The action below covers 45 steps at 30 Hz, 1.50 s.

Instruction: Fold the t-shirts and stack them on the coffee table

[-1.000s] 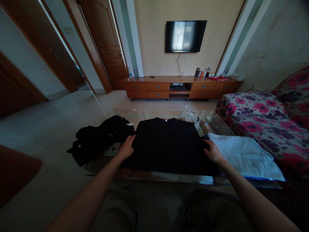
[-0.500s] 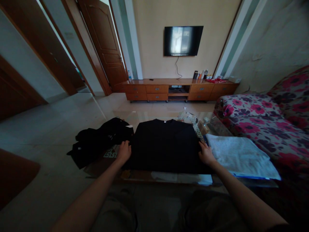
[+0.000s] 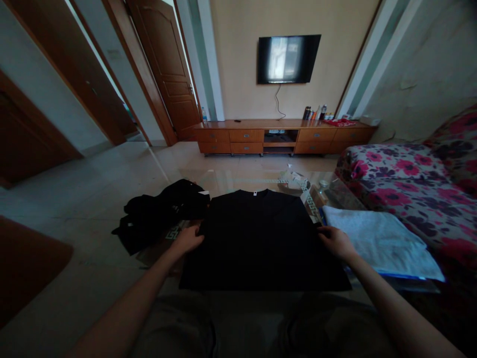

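We hold a black shirt (image 3: pixel 261 243) spread across the middle of a glass table (image 3: pixel 346 195).
At left, a wooden door (image 3: pixel 162 69) stands beyond the pale floor (image 3: pixel 93 199), and black clothes (image 3: pixel 167 206) lie heaped; our left hand (image 3: pixel 189 240) has its fingers clamped on the shirt's left edge; behind, a TV (image 3: pixel 288 59) hangs above a low cabinet (image 3: pixel 246 135); our right hand (image 3: pixel 337 242) pinches the right edge, just beside a pale cloth (image 3: pixel 380 241); a floral sofa (image 3: pixel 406 196) fills the far right.
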Each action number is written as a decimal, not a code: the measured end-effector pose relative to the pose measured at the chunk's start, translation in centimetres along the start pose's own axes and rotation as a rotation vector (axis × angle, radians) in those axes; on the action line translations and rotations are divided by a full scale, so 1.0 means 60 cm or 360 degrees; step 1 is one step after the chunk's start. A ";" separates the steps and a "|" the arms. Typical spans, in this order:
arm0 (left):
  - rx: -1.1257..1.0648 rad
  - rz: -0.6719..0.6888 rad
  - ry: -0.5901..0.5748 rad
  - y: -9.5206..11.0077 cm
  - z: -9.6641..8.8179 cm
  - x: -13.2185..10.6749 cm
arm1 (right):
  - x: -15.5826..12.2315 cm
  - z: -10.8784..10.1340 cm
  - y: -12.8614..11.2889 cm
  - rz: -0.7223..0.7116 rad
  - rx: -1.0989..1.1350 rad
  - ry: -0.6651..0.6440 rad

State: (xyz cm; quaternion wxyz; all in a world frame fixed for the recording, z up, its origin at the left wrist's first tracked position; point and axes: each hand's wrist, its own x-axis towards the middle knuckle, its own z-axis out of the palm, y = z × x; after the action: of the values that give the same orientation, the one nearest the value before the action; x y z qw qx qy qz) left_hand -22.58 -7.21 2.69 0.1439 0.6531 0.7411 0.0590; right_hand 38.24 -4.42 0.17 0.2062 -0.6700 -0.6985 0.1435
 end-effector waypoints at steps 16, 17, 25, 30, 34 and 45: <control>-0.0202 -0.0041 0.0344 0.004 0.012 0.028 | 0.008 0.008 -0.023 -0.0098 0.0212 0.0306; -0.0175 -0.0017 0.0307 0.000 0.016 0.031 | 0.008 0.012 -0.023 -0.0110 0.0189 0.0274; -0.0122 -0.0042 0.0266 -0.013 0.023 0.033 | 0.011 0.026 -0.015 -0.0167 0.0131 0.0229; 0.0009 0.0083 0.0476 0.017 0.003 0.007 | -0.002 0.033 -0.039 -0.0132 -0.0046 0.0383; 0.0066 0.0372 0.0568 0.070 0.021 -0.026 | -0.021 0.045 -0.082 -0.0278 -0.0176 0.0314; 0.0022 0.0598 0.0274 0.068 0.076 0.016 | -0.027 0.102 -0.123 -0.0268 -0.0431 0.0023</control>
State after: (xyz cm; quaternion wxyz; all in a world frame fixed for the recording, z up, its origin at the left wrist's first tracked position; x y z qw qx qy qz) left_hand -17.51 -6.16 -0.65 0.0620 0.7734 0.6162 0.1353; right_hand 28.85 -6.02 -1.84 0.1302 -0.6318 -0.7637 0.0256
